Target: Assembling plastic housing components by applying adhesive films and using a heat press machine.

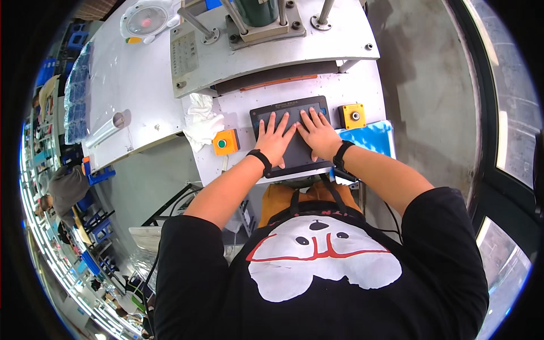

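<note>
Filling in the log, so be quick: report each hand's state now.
Left hand: open, spread palm-down on the dark flat panel, gripping nothing.
Right hand: open, spread palm-down on the same panel, gripping nothing.

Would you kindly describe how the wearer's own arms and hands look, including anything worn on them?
The five-fingered left hand and right hand wear no gloves. A black left wristband and a black right wristband circle the wrists. The loose black fabric left sleeve and right sleeve are short.
</note>
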Action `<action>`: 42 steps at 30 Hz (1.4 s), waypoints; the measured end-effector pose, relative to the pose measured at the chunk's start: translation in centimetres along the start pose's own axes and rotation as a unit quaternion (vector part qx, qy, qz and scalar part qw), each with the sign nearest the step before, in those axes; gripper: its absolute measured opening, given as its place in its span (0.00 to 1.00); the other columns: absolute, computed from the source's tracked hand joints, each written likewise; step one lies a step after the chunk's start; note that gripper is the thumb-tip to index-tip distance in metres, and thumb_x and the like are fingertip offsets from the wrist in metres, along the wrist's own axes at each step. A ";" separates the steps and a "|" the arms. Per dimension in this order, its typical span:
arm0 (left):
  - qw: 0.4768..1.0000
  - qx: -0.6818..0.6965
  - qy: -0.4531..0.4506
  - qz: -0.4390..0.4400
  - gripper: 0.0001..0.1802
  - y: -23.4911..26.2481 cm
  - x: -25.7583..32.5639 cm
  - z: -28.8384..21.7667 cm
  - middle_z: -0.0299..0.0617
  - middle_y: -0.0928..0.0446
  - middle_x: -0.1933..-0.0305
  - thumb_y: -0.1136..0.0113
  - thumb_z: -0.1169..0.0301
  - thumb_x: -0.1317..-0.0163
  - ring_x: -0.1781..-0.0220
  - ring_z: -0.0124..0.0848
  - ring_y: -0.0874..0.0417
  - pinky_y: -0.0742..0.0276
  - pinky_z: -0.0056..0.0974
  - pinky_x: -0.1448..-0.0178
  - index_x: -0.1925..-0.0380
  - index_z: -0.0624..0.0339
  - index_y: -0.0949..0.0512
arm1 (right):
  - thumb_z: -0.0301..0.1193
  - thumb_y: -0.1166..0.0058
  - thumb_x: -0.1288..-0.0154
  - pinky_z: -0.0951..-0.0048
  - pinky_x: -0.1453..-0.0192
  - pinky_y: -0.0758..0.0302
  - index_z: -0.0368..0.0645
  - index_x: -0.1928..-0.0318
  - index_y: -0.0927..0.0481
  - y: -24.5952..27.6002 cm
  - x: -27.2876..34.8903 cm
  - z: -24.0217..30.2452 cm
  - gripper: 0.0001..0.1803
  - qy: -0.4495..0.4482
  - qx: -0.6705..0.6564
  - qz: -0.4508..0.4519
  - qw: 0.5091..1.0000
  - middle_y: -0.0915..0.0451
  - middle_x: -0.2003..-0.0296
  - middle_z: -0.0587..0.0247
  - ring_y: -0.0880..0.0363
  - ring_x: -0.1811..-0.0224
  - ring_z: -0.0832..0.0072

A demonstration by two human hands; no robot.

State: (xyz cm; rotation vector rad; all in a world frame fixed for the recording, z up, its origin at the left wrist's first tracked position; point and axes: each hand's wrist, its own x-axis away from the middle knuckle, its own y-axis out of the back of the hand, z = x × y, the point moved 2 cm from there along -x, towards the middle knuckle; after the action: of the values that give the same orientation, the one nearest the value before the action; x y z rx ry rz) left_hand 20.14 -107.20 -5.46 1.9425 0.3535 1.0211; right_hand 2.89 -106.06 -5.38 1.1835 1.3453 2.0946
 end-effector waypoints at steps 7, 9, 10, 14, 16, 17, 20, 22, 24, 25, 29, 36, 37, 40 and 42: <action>1.000 -0.014 0.023 -0.012 0.67 0.3 0.4 -0.8 0.48 0.58 0.22 0.16 0.61 0.73 0.23 0.60 0.56 0.48 0.63 0.26 0.28 0.47 0.45 | 0.41 0.21 0.68 0.49 0.25 0.46 0.38 0.31 0.40 0.1 0.2 0.4 0.61 -0.007 0.011 -0.002 1.000 0.48 0.29 0.40 0.51 0.26 0.42; 0.999 -0.016 0.031 -0.032 0.67 -0.1 0.4 -0.9 0.49 0.57 0.22 0.16 0.62 0.74 0.23 0.60 0.55 0.46 0.61 0.26 0.29 0.48 0.45 | 0.42 0.21 0.69 0.51 0.25 0.46 0.39 0.31 0.40 0.1 0.3 0.6 0.61 -0.009 0.011 -0.009 1.000 0.49 0.29 0.40 0.51 0.26 0.43; 0.998 -0.016 0.035 -0.048 0.68 -0.2 0.6 -1.2 0.49 0.55 0.22 0.16 0.63 0.76 0.23 0.60 0.53 0.44 0.58 0.26 0.29 0.48 0.44 | 0.42 0.21 0.70 0.53 0.25 0.46 0.40 0.31 0.40 0.0 0.3 0.6 0.62 -0.015 0.008 -0.013 1.000 0.50 0.28 0.40 0.52 0.25 0.44; 0.994 0.016 0.054 -0.091 0.49 -3.2 1.7 -3.5 0.53 0.49 0.24 0.32 0.67 0.57 0.25 0.58 0.47 0.40 0.51 0.27 0.31 0.61 0.41 | 0.38 0.32 0.54 0.56 0.25 0.46 0.31 0.34 0.37 -2.3 1.4 2.1 0.47 -0.007 0.044 -0.081 0.996 0.44 0.31 0.37 0.45 0.28 0.46; 0.993 0.023 0.028 -0.114 0.43 -5.5 3.2 -5.2 0.56 0.46 0.26 0.39 0.67 0.54 0.27 0.57 0.44 0.39 0.51 0.28 0.34 0.68 0.38 | 0.34 0.46 0.51 0.56 0.27 0.44 0.25 0.39 0.34 -3.6 3.0 3.1 0.39 0.013 0.031 -0.094 0.995 0.40 0.33 0.35 0.43 0.29 0.47; 0.992 0.035 0.024 -0.119 0.44 -6.5 4.0 -6.3 0.56 0.45 0.27 0.38 0.65 0.54 0.27 0.57 0.43 0.39 0.51 0.28 0.34 0.68 0.38 | 0.34 0.47 0.51 0.56 0.27 0.43 0.25 0.39 0.34 -4.4 4.0 3.6 0.38 0.019 0.012 -0.097 0.995 0.41 0.33 0.34 0.43 0.29 0.46; 0.987 0.054 0.012 -0.149 0.45 -8.8 7.1 -8.5 0.57 0.43 0.28 0.36 0.59 0.53 0.28 0.56 0.41 0.40 0.52 0.28 0.35 0.69 0.37 | 0.33 0.48 0.49 0.55 0.28 0.42 0.23 0.40 0.33 -5.3 7.4 5.9 0.36 0.047 -0.043 -0.092 0.994 0.40 0.34 0.33 0.43 0.29 0.46; 0.985 0.059 0.015 -0.163 0.44 -9.3 8.1 -9.3 0.57 0.42 0.28 0.36 0.58 0.51 0.28 0.55 0.41 0.41 0.53 0.28 0.36 0.69 0.36 | 0.33 0.49 0.48 0.55 0.27 0.42 0.23 0.40 0.33 -6.1 9.0 6.8 0.35 0.041 -0.059 -0.105 0.992 0.40 0.34 0.34 0.43 0.29 0.46; 0.984 0.069 0.023 -0.160 0.42 -9.2 8.4 -9.9 0.57 0.42 0.28 0.36 0.58 0.49 0.28 0.55 0.41 0.41 0.53 0.28 0.36 0.67 0.36 | 0.33 0.47 0.48 0.54 0.27 0.42 0.26 0.41 0.30 -6.3 9.8 7.1 0.34 0.040 -0.090 -0.081 0.992 0.40 0.34 0.33 0.43 0.28 0.47; 0.984 0.059 0.023 -0.168 0.39 -8.7 8.5 -9.9 0.56 0.38 0.31 0.36 0.59 0.50 0.30 0.54 0.37 0.39 0.53 0.30 0.38 0.66 0.33 | 0.32 0.45 0.50 0.55 0.29 0.39 0.30 0.44 0.28 -5.7 9.9 7.0 0.31 0.045 -0.110 -0.081 0.990 0.35 0.37 0.35 0.38 0.31 0.46; 0.950 0.155 0.041 -0.270 0.32 -6.2 4.9 -6.5 0.55 0.31 0.37 0.38 0.64 0.49 0.37 0.51 0.30 0.36 0.55 0.34 0.44 0.66 0.30 | 0.31 0.44 0.52 0.54 0.35 0.33 0.33 0.47 0.26 -2.3 6.0 4.7 0.29 0.008 -0.152 -0.263 0.953 0.28 0.45 0.43 0.32 0.39 0.47; 0.943 0.020 0.144 -0.299 0.43 -4.8 -2.3 -0.7 0.62 0.45 0.28 0.40 0.57 0.48 0.29 0.67 0.46 0.45 0.61 0.28 0.35 0.72 0.38 | 0.41 0.48 0.40 0.47 0.31 0.40 0.37 0.37 0.31 -3.3 -1.5 1.5 0.32 -0.025 -0.024 -0.289 0.957 0.35 0.37 0.39 0.38 0.35 0.41; 0.952 0.047 0.134 -0.271 0.43 -4.7 -2.1 -1.2 0.62 0.48 0.27 0.41 0.57 0.47 0.28 0.66 0.49 0.46 0.62 0.28 0.34 0.70 0.40 | 0.41 0.48 0.40 0.47 0.30 0.41 0.37 0.37 0.31 -3.8 -0.8 1.3 0.33 -0.030 -0.045 -0.278 0.959 0.35 0.37 0.40 0.39 0.34 0.41; 0.959 0.047 0.114 -0.254 0.40 -4.7 -0.4 -2.0 0.61 0.48 0.27 0.44 0.59 0.43 0.27 0.61 0.46 0.46 0.58 0.27 0.33 0.66 0.40 | 0.41 0.47 0.42 0.47 0.29 0.43 0.35 0.37 0.32 -3.4 1.1 2.6 0.35 -0.041 -0.045 -0.267 0.962 0.34 0.38 0.37 0.41 0.32 0.39; 0.965 0.037 0.113 -0.233 0.39 -5.6 0.6 -2.3 0.61 0.46 0.27 0.45 0.59 0.43 0.27 0.60 0.45 0.45 0.55 0.27 0.32 0.66 0.40 | 0.43 0.46 0.44 0.45 0.29 0.43 0.34 0.37 0.32 -4.0 1.5 3.9 0.37 -0.038 -0.027 -0.239 0.970 0.35 0.38 0.35 0.42 0.33 0.37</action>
State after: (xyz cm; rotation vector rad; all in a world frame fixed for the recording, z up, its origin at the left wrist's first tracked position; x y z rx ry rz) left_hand 19.56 -102.33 -9.12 1.6920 0.9405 0.9204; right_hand 4.71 -100.99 -7.47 0.8051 1.3660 1.7115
